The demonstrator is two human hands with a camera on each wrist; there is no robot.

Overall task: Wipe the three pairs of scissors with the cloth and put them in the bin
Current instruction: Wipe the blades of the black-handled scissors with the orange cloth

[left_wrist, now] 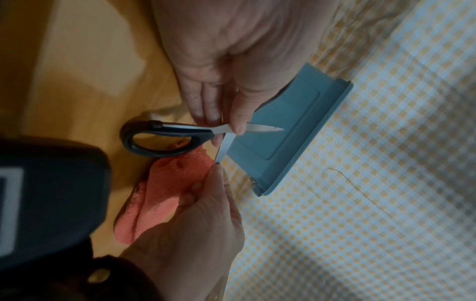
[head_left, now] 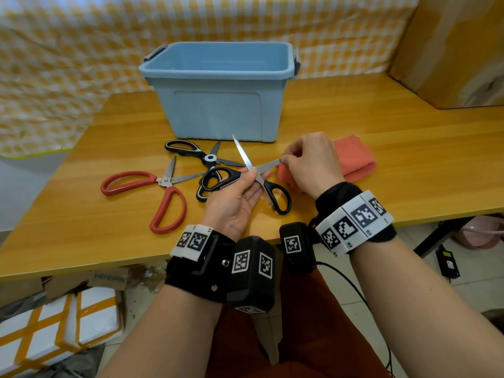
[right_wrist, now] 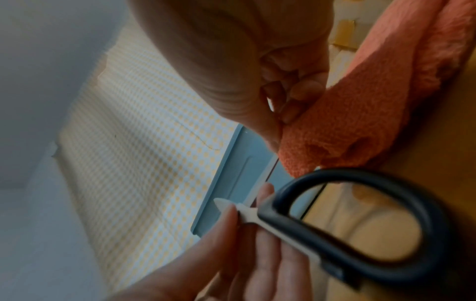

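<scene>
On the wooden table (head_left: 354,170), three pairs of scissors waited for cleaning in front of the empty blue bin (head_left: 218,69): at far left the red-handled scissors (head_left: 152,192) lay splayed open, and just beside them the black kitchen shears (head_left: 201,162) rested flat, neither yet touched by the cloth. At centre my left hand (head_left: 234,203) pinched the black-handled scissors (head_left: 261,181) near the pivot, thumb on top and fingers beneath, holding them open and lifted clear of the table. To the right my right hand (head_left: 308,165) closed around a fold of the orange cloth (head_left: 354,159) and nipped it over the tip of the outstretched blade, the rest of the cloth trailing on the table. By my reckoning this was the first pair, with all three still to go in the bin. Doing it well, I judged, meant keeping the pivot grip steady, drawing the cloth along the flat of the blade with fingers behind the fabric and off the edge, then turning to the second blade
</scene>
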